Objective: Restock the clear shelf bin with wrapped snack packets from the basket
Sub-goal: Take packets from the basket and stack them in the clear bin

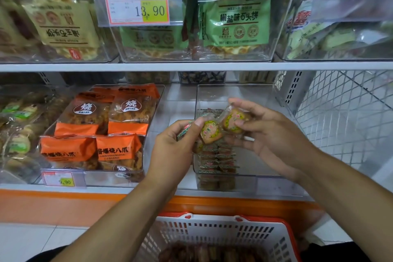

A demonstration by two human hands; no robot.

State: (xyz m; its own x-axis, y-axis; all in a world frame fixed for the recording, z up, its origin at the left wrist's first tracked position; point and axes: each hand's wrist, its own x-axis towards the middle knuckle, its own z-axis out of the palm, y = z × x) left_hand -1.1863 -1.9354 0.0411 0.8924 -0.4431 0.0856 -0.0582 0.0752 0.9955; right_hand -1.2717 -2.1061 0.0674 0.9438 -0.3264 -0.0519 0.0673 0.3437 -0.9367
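Observation:
A clear shelf bin (261,91) stands on the lower shelf, right of centre, with a stack of wrapped snack packets (217,161) in its front left part. Above the bin my left hand (174,147) pinches one round wrapped snack packet (209,132) between thumb and fingers. My right hand (270,132) holds a second wrapped packet (234,120) right beside it; the two packets touch. Below, at the bottom of the view, a white basket with a red rim (223,234) holds several more brown packets (208,253).
Left of the bin, another clear bin holds orange snack bags (102,130) with a 9.90 price tag (61,179). The upper shelf (191,66) carries bins of waffle-like biscuits and a 13.90 price tag (136,4). A white wire mesh panel (344,112) closes the right side.

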